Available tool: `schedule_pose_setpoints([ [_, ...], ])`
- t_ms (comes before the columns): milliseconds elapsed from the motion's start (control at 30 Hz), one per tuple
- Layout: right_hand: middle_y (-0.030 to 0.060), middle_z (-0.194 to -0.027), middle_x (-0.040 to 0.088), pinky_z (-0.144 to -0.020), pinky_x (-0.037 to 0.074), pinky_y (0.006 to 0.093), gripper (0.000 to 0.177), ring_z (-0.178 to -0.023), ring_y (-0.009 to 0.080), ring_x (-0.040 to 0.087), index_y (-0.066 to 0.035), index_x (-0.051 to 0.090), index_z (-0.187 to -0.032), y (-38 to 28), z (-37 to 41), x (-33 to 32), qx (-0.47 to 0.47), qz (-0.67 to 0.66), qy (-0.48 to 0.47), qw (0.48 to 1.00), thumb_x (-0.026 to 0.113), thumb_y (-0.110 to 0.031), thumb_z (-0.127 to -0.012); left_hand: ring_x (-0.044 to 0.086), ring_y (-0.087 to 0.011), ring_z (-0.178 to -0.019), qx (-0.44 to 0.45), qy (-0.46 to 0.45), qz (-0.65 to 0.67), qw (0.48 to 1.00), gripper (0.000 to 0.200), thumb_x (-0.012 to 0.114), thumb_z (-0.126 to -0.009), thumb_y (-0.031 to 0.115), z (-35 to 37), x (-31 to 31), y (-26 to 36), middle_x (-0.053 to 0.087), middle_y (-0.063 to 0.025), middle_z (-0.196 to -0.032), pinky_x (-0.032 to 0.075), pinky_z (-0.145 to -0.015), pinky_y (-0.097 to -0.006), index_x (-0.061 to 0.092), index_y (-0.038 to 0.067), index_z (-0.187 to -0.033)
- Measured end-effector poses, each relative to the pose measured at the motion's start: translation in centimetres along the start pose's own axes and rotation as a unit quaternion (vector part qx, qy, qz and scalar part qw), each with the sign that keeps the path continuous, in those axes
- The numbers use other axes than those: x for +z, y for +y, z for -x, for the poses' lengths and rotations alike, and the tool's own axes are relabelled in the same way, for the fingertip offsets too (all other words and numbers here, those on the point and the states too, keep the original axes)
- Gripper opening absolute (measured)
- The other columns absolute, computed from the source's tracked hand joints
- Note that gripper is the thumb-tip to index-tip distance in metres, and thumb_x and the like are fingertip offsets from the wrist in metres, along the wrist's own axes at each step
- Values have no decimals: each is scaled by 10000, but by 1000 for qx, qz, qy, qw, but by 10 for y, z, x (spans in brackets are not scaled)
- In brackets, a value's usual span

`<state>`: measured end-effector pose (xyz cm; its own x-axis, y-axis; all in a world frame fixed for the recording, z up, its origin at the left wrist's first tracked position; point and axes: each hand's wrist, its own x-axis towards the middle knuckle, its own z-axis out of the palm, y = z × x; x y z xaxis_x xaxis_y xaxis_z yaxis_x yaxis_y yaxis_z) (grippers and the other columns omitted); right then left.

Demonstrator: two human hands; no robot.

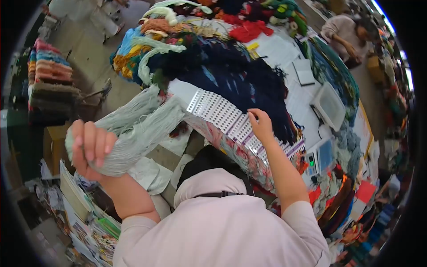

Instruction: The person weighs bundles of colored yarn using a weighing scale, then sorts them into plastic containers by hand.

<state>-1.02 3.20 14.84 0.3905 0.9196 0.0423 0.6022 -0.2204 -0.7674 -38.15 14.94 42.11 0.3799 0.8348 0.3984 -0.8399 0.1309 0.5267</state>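
My left hand [91,149] is wrapped round one end of a pale grey-green yarn skein [142,129]. The skein stretches to the right, its far end lying at a white card with rows of holes [218,111]. Over the edge of that holed card is my right hand [261,124], its thumb and forefinger close together. What lies between those fingertips is too small to make out. A heap of dark navy yarn [227,71] spreads just beyond the card. Patterned pinkish cloth [231,138] hangs along the near side.
Skeins of several colours pile up at the back, including a red one [251,29]. On the right are a white plastic tray [329,106], a notebook [304,72] and a digital scale [318,158]. Another person [349,35] sits across the table. A yarn stack [51,66] stands left.
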Motion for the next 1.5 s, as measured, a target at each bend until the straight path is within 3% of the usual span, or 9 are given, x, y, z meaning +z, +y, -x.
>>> schedule_pose_setpoints([
  [133, 97, -848, 656, -754, 478, 368, 217, -851, 283, 608, -54, 642, -975, -69, -125, 95, -76, -17, -79, 994, 618, -227, -846, 467, -128, -569, -15, 247, 11, 969, 81, 489, -921, 112, 20, -54, 1, 466, -16, -739, 403, -710, -343, 445, 71, -975],
  [267, 102, -923, 666, -782, 487, 399, 273, -929, 303, 614, -78, 644, -994, -120, -254, 194, -15, 9, -84, 996, 621, -298, -835, 473, -144, -516, -81, 218, -207, 950, 135, 607, -854, 148, 55, -110, -2, 481, -15, -650, 405, -707, -356, 494, 83, -887],
  [600, 143, -1095, 639, -902, 434, 392, 320, -1083, 297, 560, -177, 682, -1052, -122, -363, 322, 16, 279, -178, 944, 642, -284, -753, 575, -186, -572, -77, 119, -150, 979, 205, 666, -811, 234, 105, -174, 5, 567, -44, -710, 419, -782, -368, 554, 69, -859],
  [800, 129, -971, 645, -859, 456, 416, 300, -994, 315, 578, -101, 679, -952, -191, -393, 268, -257, 273, 50, 926, 647, -302, -732, 570, -242, -652, -107, 253, -381, 883, 148, 674, -763, 126, 80, -162, -6, 620, -104, -765, 449, -654, -364, 606, 18, -839],
  [867, 164, -963, 638, -838, 469, 406, 320, -951, 328, 592, -61, 662, -958, -204, -414, 249, -287, 123, 81, 946, 630, -298, -745, 620, -279, -777, -99, 120, -687, 710, 203, 678, -741, 103, 56, -167, 2, 641, -132, -847, 478, -731, -367, 627, 25, -922],
  [933, 209, -897, 650, -749, 485, 434, 346, -836, 390, 618, -29, 644, -975, -248, -392, 195, -229, -11, 24, 973, 604, -322, -795, 621, -285, -952, -71, 121, -702, 699, 314, 686, -740, 144, 27, -157, 0, 642, -139, -985, 473, -835, -359, 625, 48, -1033],
  [1067, 12, -822, 610, -689, 435, 242, 202, -751, 88, 530, 8, 627, -977, -320, -286, 54, -277, -134, 18, 951, 576, -134, -842, 424, -324, -1285, -61, -107, -798, 591, 850, 688, -740, 533, -29, -74, 39, 474, -151, -1357, 317, -1051, -442, 417, 17, -1360],
  [1200, -20, -776, 565, -631, 401, 208, 129, -707, 48, 491, 4, 618, -865, -347, -195, -69, -241, -196, -17, 950, 569, -72, -773, 487, -313, -1213, -89, -24, -147, 985, 991, 643, -745, 629, -28, -57, 4, 508, -219, -1284, 384, -999, -453, 317, -53, -1386],
  [1500, -24, -728, 581, -587, 414, 207, 127, -658, 35, 516, -9, 637, -851, -343, -90, -185, -211, -171, -239, 932, 633, -98, -760, 592, -216, -1080, -283, -75, -57, 954, 461, 580, -891, 165, -65, 68, -86, 578, -134, -1206, 492, -885, -355, 462, -31, -1291],
])
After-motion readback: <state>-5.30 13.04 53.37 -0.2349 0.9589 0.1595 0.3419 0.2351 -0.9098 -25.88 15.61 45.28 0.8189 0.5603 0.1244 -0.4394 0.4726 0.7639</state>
